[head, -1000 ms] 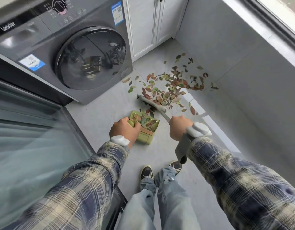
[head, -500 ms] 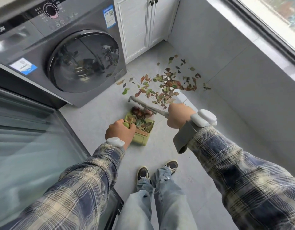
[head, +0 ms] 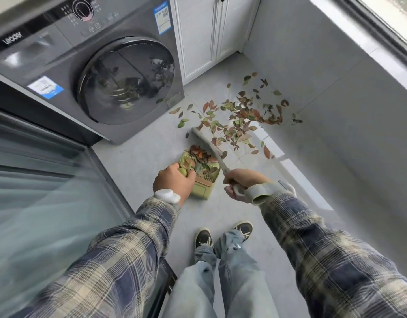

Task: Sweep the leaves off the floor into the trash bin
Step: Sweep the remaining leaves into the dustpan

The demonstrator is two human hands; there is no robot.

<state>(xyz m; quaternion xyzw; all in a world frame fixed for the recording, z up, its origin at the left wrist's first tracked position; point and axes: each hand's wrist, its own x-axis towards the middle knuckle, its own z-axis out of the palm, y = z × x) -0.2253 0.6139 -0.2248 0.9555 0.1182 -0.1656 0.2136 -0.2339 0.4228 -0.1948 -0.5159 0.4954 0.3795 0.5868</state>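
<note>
Head view: your left hand (head: 172, 182) grips the green dustpan (head: 204, 191) (some leaves lie inside) on the floor (head: 140, 157). Just right, your right hand (head: 241, 182) clamps the brush (head: 203, 138) handle, its head touching the scattered leaves (head: 241, 115).

The left hand (head: 173, 183) grips the handle of the green dustpan (head: 203, 188), which rests on the grey floor (head: 138, 161). The dustpan holds a leaf heap (head: 199, 157) of red and green. The right hand (head: 242, 181) grips the handle of the pale brush (head: 206, 142). The brush head lies at the dustpan mouth, against the near edge of the scattered leaves (head: 242, 117). A grey washing machine (head: 60, 72) stands to the left.
</note>
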